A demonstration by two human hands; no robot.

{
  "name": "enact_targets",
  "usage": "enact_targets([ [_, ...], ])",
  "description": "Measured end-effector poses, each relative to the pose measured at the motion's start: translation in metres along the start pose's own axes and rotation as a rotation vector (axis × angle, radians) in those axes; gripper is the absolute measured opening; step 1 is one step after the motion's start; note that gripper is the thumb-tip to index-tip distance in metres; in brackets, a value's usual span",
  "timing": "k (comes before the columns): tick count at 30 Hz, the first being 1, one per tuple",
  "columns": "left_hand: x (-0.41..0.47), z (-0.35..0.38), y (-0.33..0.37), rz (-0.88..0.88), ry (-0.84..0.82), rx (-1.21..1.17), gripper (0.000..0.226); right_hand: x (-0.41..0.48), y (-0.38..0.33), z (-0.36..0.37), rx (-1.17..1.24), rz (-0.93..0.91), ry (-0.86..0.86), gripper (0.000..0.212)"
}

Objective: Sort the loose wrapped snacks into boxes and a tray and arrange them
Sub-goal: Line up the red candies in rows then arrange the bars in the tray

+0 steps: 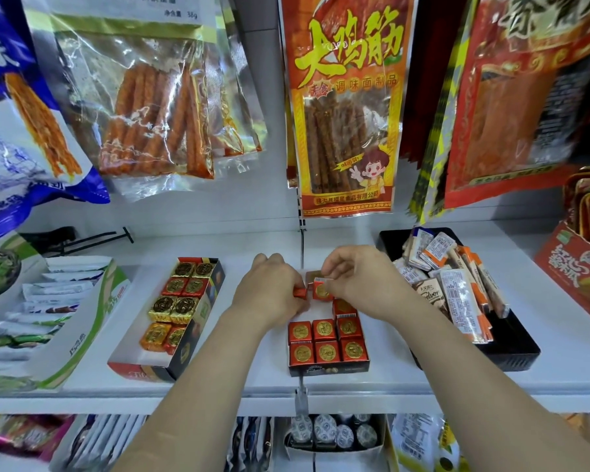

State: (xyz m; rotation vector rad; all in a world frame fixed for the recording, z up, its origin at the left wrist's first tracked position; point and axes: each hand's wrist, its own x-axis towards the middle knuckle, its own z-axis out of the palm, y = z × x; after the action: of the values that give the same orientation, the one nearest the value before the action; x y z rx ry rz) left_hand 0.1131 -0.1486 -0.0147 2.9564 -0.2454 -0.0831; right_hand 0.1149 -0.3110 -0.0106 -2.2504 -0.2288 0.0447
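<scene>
A small red box (327,367) on the white shelf holds several red square snacks with gold seals in rows. My left hand (269,287) pinches a red wrapped snack (300,292) just above the far end of this box. My right hand (358,281) grips another red square snack (322,291) beside it, over the box's back part. To the left stands a longer box (184,359) with red, gold and orange wrapped squares. A black tray (511,349) at the right carries a pile of white and orange snack bars (457,294).
A green and white carton (82,321) of white sachets sits at far left, a red carton (573,277) at far right. Hanging snack bags (346,107) crowd the space above the shelf. A lower shelf with more packets (334,434) lies below the front edge.
</scene>
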Motion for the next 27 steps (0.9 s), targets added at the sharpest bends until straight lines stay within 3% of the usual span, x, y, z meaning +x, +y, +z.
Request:
enact_targets([
  [5, -0.003, -0.008, -0.006, 0.016, -0.079, -0.093, 0.027, -0.002, 0.001, 0.002, -0.089, 0.003, 0.004, 0.009],
  [11, -0.009, -0.021, -0.002, 0.011, 0.062, -0.319, 0.017, -0.004, -0.002, 0.007, -0.161, 0.000, -0.067, 0.005],
  [21, -0.010, -0.015, -0.001, 0.038, -0.076, -0.455, 0.020, -0.003, -0.001, 0.006, -0.285, -0.048, -0.175, 0.010],
  [23, -0.011, -0.012, -0.001, 0.049, -0.106, -0.458, 0.021, -0.002, 0.001, 0.004, -0.220, -0.045, -0.129, 0.013],
  [27, -0.010, -0.007, 0.003, 0.068, -0.121, -0.399, 0.024, 0.006, 0.008, 0.002, -0.175, -0.021, 0.130, 0.020],
])
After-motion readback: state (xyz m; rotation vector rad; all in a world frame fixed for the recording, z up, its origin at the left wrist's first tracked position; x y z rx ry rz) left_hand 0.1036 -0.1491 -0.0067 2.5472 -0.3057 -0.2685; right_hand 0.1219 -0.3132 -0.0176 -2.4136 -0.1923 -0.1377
